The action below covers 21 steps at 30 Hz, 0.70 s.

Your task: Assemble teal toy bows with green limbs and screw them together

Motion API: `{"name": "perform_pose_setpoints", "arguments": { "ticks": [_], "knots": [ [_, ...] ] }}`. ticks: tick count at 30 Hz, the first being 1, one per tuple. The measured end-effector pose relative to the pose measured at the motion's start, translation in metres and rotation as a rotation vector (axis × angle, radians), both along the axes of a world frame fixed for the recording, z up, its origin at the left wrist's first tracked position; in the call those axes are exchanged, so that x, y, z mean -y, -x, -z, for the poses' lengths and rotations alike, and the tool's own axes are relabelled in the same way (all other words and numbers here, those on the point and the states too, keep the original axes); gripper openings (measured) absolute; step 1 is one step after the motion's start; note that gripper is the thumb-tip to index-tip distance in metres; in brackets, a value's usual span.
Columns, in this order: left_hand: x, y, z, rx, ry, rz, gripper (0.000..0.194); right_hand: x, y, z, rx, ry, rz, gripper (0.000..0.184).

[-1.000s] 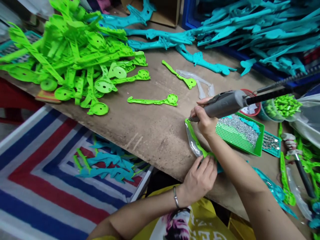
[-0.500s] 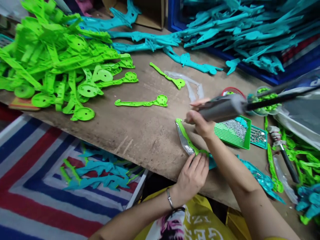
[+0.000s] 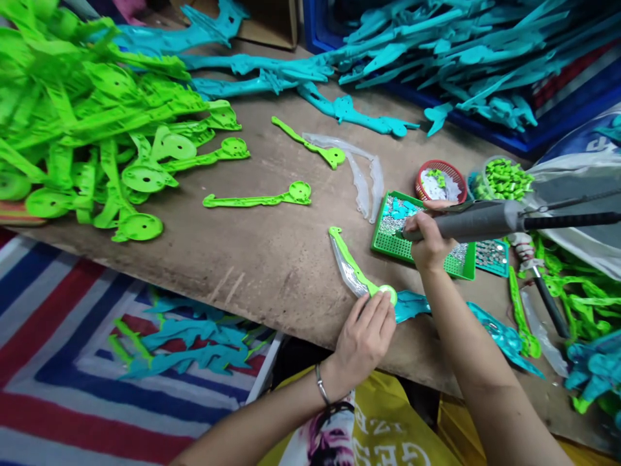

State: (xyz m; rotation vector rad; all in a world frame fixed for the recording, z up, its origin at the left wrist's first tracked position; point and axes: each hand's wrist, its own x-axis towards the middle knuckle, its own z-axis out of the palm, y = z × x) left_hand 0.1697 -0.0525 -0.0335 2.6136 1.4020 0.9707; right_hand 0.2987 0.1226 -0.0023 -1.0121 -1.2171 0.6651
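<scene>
My right hand (image 3: pixel 427 243) is closed round a grey electric screwdriver (image 3: pixel 473 221), whose tip points into the green tray (image 3: pixel 388 249) of small silver screws. My left hand (image 3: pixel 365 336) presses down with curled fingers on a toy sword assembly (image 3: pixel 354 272) made of a green part, a clear blade and a teal handle, near the table's front edge. A black cable runs off right from the screwdriver.
A big pile of green plastic parts (image 3: pixel 97 123) lies at the left, teal parts (image 3: pixel 436 58) fill a blue crate at the back. Loose green parts (image 3: pixel 257 197), clear blades (image 3: pixel 363 175), a red bowl (image 3: pixel 440 181), a cup of green bits (image 3: pixel 502 178) and a striped bag (image 3: pixel 97 343) of teal parts are nearby.
My right hand has lifted the screwdriver off the sword's tip and moved it right, to the screw tray. My left hand still holds the sword; the view has shifted.
</scene>
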Motion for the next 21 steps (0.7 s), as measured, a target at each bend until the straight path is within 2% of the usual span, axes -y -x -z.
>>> {"name": "perform_pose_setpoints", "arguments": {
  "ticks": [13,17,21],
  "knots": [
    [0.0,0.004,-0.003,0.036,0.058,0.045,0.031,-0.003,-0.001,0.003,0.076,0.027,0.019,0.023],
    [0.0,0.013,-0.001,0.098,0.027,0.009,0.038,0.003,0.001,-0.013,0.08,0.006,0.023,0.021],
    [-0.001,0.024,0.003,0.121,0.067,-0.019,0.045,0.03,0.004,-0.041,0.011,-0.034,-0.033,0.012]
  ]
}}
